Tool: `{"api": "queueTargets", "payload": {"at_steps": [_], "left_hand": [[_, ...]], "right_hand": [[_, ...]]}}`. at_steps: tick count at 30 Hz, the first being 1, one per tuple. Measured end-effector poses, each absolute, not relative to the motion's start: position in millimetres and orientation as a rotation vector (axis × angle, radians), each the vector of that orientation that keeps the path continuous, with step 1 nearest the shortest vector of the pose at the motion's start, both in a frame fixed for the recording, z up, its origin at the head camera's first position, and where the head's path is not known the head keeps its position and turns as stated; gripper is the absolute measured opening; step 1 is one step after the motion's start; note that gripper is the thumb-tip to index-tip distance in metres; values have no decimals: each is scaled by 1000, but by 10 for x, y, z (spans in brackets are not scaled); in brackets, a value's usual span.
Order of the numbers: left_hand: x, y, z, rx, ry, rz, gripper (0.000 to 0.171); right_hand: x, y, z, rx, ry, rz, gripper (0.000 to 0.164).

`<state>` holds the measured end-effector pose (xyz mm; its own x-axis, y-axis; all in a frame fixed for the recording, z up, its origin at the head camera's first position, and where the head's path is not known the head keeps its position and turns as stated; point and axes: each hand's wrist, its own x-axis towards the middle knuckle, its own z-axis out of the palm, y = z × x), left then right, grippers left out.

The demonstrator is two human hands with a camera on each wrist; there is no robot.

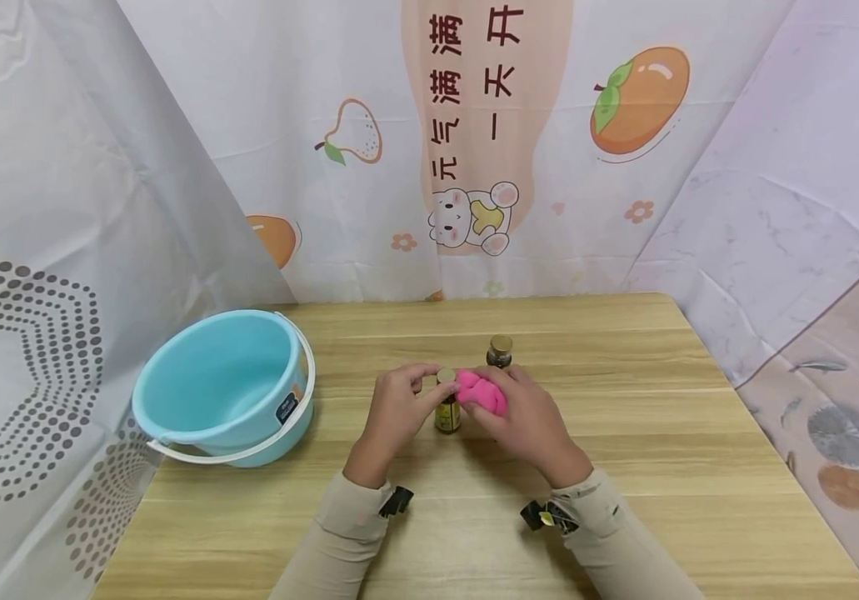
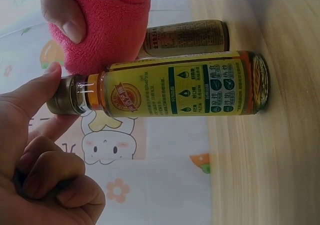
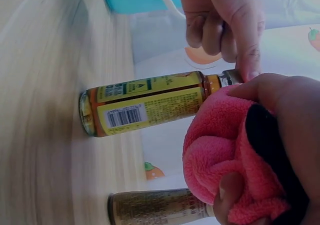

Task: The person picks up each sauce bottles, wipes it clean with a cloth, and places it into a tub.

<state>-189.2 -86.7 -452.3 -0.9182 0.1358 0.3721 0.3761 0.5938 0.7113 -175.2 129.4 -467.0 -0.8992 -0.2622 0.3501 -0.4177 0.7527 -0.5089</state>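
The yellow-labelled bottle [image 1: 447, 415] stands upright on the table [image 1: 699, 467], its long axis vertical and its brass-coloured cap [image 1: 446, 377] at the top; the left wrist view shows its label, with 3 drop symbols in a green panel; the left hand [image 1: 399, 400] pinches the cap with a narrow grip of thumb and forefinger, its other fingers curled in; the right hand [image 1: 530, 417] holds a bunched pink cloth [image 1: 483, 393] against the bottle's neck; the bottle lies between the hands, at the left hand's 3 o'clock and the right hand's 9 o'clock; from it, a 2nd bottle [image 1: 500, 357] stands near at 1 o'clock, and a blue bucket [image 1: 242, 435] well apart at 9 o'clock.
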Motion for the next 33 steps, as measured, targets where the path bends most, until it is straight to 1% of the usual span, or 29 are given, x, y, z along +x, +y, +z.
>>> {"api": "queueTargets", "payload": {"at_steps": [10,19,23,33], "left_hand": [[-1897,-874,-4535,-460,-2523,-1203,37],[-1896,-866,-4533,-460,-2496,-1181,36],[-1900,-862,-4536,-455,-2493,-1179,34],[-1895,-862,-4531,-457,-2487,-1191,35]], "right_hand": [[-1735,1273,-4699,501,-2736,897,48],[-1731,1277,-4799,443,-2782,895,57],[-1730,1275,-4877,414,-2826,877,54],[-1746,1253,-5105,398,-2906,816,53]]}}
